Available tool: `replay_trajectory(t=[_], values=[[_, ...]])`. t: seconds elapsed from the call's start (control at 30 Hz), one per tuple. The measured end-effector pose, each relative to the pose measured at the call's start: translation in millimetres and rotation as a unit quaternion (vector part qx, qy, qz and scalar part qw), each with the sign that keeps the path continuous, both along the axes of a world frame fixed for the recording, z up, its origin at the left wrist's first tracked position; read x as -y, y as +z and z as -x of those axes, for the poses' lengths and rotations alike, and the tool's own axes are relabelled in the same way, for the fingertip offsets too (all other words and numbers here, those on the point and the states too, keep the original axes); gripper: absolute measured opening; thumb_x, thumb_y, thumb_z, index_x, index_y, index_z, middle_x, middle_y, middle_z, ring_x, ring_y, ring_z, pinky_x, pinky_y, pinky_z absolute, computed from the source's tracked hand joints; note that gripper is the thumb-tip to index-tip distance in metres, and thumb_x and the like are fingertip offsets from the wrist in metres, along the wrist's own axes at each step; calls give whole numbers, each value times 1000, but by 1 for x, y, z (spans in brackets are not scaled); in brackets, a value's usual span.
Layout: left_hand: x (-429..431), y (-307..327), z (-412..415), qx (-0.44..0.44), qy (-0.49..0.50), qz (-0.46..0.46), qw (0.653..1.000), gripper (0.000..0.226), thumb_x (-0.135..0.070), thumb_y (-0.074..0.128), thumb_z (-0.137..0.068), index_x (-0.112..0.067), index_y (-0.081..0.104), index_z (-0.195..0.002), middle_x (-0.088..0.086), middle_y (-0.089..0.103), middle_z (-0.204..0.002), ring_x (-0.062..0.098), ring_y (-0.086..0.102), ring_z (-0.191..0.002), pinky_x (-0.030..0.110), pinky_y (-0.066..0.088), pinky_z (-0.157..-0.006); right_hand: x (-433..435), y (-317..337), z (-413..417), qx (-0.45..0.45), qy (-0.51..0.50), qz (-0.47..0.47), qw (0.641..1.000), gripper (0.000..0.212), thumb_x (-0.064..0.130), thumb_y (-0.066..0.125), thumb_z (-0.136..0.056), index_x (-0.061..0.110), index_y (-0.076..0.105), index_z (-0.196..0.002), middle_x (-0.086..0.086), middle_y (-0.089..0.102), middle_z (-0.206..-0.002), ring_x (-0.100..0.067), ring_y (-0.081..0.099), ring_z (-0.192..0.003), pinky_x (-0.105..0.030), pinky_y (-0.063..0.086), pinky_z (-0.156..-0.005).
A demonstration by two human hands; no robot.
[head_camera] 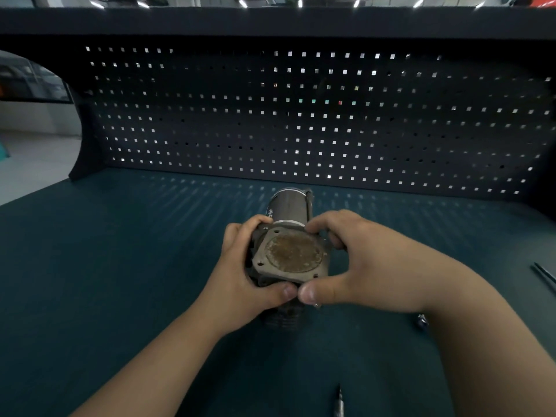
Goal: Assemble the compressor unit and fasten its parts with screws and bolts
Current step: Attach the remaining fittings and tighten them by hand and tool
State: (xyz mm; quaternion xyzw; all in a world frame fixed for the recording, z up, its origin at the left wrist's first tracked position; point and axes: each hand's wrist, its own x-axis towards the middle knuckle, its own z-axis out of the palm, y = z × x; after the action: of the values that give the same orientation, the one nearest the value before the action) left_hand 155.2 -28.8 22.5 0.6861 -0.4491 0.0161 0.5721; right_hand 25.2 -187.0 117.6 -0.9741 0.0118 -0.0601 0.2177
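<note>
While compressor unit [290, 257] rests on bench [120, 266], left hand [240, 284], right hand [364, 266] clamp it.

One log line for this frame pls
left hand: grips dark compressor unit | right hand: grips its square grey metal plate with rusty brown disc | unit: over teal bench

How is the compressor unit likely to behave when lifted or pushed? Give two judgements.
Probably heavy: the compressor unit looks all metal. Its cylindrical motor housing might roll on the bench, though the square plate should resist.
</note>
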Motion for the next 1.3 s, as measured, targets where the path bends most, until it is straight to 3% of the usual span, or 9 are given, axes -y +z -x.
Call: replay_trajectory(t=[0.13, 0.2, 0.27, 0.33, 0.43, 0.6, 0.87, 1.03, 1.3], values=[[0, 0, 0, 0, 3, -6, 1000, 80, -54, 78, -48, -61, 40, -118, -13, 38, -115, 0, 53, -109, 14, 45, -91, 1, 2, 0, 72, 11, 14, 997, 71, 82, 56, -51, 45, 57, -110, 32, 46, -97, 11, 49, -89, -12, 38, -67], [0, 0, 1, 2, 3, 0, 1000, 79, -54, 75, -48, -61, 40, -119, -9, 39, -116, 0, 51, -110, 11, 42, -92, 1, 2, -1, 187, 9, -9, 982, 38, 63, 59, -71, 33, 69, -92, 21, 54, -80, 2, 53, -75, -12, 36, -62], [1, 0, 1, -7, -1, 5, 1000, 78, -53, 74, -49, -63, 39, -118, -9, 39, -117, -3, 51, -110, 9, 40, -91, 2, 1, -3, 316, -30, -44, 947, 25, 43, 55, -85, 25, 63, -69, 14, 53, -63, -2, 50, -61, -11, 34, -54], [1, -1, 1, -18, -4, 6, 1000, 78, -52, 74, -50, -61, 39, -119, -10, 40, -118, -4, 51, -110, 8, 40, -90, 4, -1, -7, 370, -110, -137, 912, 42, 37, 50, -93, 19, 45, -55, 10, 43, -51, -4, 39, -46, -11, 28, -43], [1, -2, 3, -21, -2, 9, 1000, 78, -53, 73, -51, -55, 39, -122, -10, 40, -118, -6, 51, -109, 6, 39, -89, 3, -10, -20, 290, -176, -269, 901, 48, 41, 49, -96, 13, 43, -57, 10, 37, -46, -7, 29, -40, -15, 23, -36], [1, 0, 5, -29, -9, 11, 999, 81, -57, 73, -50, -47, 40, -124, -7, 42, -119, -1, 54, -109, 10, 43, -89, -7, -34, -37, 197, -160, -273, 928, 23, 38, 54, -95, 21, 69, -88, 6, 70, -72, 2, 62, -65, -6, 41, -51], [1, 1, 4, -32, -14, -4, 999, 84, -64, 74, -50, -62, 34, -124, -22, 38, -118, -4, 51, -112, 11, 42, -90, -7, -30, -39, 193, -104, -303, 927, 18, 27, 65, -90, 27, 75, -75, 14, 71, -68, 4, 62, -59, -9, 45, -54], [3, 4, 4, -38, -11, 1, 999, 100, -91, 63, -44, -44, 39, -129, -11, 38, -120, -2, 53, -109, 15, 44, -91, -6, -29, -42, 190, -105, -320, 922, 15, 26, 68, -86, 28, 76, -73, 12, 72, -70, 2, 64, -61, -12, 48, -56], [1, 9, 7, -65, -4, 28, 998, 69, -55, 61, -57, -34, 47, -122, -1, 42, -117, 2, 54, -100, 16, 44, -83, -9, -35, -49, 236, -159, -269, 920, 10, 21, 61, -88, 28, 62, -81, 16, 51, -58, 3, 45, -47, -9, 35, -46]])
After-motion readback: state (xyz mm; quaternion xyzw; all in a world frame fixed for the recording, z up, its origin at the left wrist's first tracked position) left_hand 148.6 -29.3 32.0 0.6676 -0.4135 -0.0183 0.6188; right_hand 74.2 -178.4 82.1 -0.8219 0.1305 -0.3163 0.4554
